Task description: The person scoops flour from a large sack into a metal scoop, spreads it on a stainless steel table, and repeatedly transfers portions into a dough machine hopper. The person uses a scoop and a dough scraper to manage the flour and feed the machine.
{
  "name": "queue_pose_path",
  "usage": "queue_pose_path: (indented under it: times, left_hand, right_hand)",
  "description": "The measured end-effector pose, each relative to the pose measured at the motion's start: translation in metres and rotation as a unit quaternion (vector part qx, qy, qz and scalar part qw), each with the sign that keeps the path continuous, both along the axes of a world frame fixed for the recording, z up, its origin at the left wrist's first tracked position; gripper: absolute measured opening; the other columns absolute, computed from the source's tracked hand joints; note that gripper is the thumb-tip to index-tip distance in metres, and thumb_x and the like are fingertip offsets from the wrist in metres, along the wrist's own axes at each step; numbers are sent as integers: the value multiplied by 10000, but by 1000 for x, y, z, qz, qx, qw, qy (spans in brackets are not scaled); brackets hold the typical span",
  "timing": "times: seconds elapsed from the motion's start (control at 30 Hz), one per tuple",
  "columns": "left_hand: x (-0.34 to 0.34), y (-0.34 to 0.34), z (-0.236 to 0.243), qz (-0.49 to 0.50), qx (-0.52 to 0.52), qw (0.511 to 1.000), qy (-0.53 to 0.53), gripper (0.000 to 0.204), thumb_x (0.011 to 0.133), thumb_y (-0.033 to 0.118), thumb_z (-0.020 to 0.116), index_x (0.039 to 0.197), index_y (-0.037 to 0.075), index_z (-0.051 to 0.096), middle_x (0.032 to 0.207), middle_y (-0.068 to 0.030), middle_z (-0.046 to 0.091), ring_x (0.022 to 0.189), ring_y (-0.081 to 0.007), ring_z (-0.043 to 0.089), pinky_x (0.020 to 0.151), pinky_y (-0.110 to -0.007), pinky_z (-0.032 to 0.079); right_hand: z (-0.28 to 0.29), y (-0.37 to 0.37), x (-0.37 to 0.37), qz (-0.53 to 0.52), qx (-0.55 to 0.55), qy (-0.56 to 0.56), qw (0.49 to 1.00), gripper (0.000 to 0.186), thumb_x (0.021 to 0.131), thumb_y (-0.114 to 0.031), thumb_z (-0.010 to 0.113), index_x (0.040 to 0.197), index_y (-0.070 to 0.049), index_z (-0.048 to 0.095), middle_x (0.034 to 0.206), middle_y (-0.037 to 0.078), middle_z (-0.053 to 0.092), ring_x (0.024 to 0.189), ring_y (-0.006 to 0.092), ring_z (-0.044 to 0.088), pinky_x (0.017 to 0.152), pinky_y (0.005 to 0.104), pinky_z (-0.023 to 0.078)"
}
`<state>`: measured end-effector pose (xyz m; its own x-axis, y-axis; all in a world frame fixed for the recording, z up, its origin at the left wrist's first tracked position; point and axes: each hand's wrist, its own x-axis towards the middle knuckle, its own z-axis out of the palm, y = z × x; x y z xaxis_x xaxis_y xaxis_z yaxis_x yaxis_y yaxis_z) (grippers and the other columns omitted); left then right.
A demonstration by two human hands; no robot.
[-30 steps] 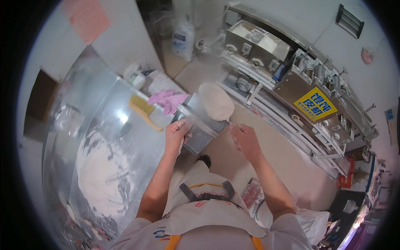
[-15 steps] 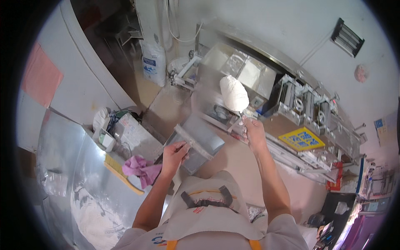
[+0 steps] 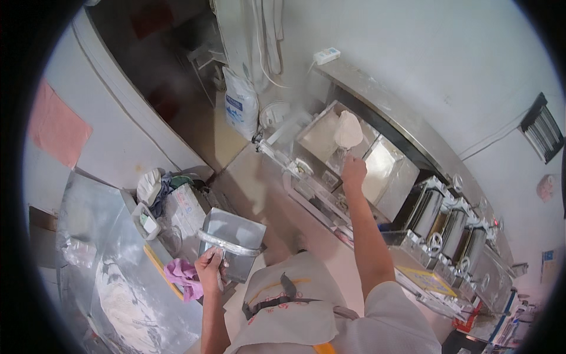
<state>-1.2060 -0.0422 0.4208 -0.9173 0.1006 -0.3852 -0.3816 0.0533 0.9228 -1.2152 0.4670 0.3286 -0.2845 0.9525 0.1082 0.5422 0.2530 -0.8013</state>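
- Steel pan (image 3: 233, 239), rectangular and grey, sits low in the near left of the scene; the left hand (image 3: 210, 266) is closed around the handle at its near edge and holds it out over the floor.
- White dough lump (image 3: 348, 131) is up at the far centre, over the open tray of the long steel machine (image 3: 407, 177); the right hand (image 3: 354, 172) reaches out to it on a stretched arm.
- That right hand looks closed just below the lump, but whether it grips the dough itself or something under it cannot be told from here.
- Pan and dough are well apart, one at each arm's end.
- Pink cloth (image 3: 183, 274) lies just left of the left hand, on the edge of the floury steel table (image 3: 112, 248) at the near left.
- On the far end of that table stand a small box (image 3: 187, 206) and some crumpled bags.
- White sack (image 3: 240, 106) leans at the far side of the floor, left of the machine.
- A row of rollers (image 3: 454, 227) with hand wheels runs along the machine to the right.
- The person's pale apron (image 3: 289, 307) fills the near centre.
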Motion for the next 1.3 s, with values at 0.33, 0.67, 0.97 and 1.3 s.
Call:
queue_pose_path:
  times: [0.33,0.67,0.97,1.3]
  left_hand:
    - [-1,51,32,87,-2,996,8,198,1026,158,671,849,77,708,638,18,609,452,-47,453,406,-233,301]
    - [9,32,28,61,37,997,23,159,1018,117,667,890,45,729,685,16,615,521,-44,490,455,-227,327]
    - [14,10,31,86,23,996,20,118,1003,120,679,969,40,760,661,23,614,510,-46,483,465,-226,322]
    - [51,-76,44,133,-15,987,86,257,1031,252,702,1152,41,784,791,35,673,649,-32,566,558,-224,431]
  right_hand:
    - [-2,-2,-101,-105,-13,-53,993,148,955,-110,623,986,35,616,932,272,732,881,441,747,789,515,597]
    - [-32,-11,-106,-79,83,-95,989,248,919,-46,611,1132,35,515,1010,259,699,864,402,739,761,491,619]
    - [-47,19,-59,45,139,-217,965,420,992,-130,549,1325,124,577,1338,359,612,1314,455,566,1180,498,394]
    - [-44,-44,-59,401,413,84,813,453,1032,-264,583,1401,-5,545,1336,152,601,1159,271,594,951,429,509]
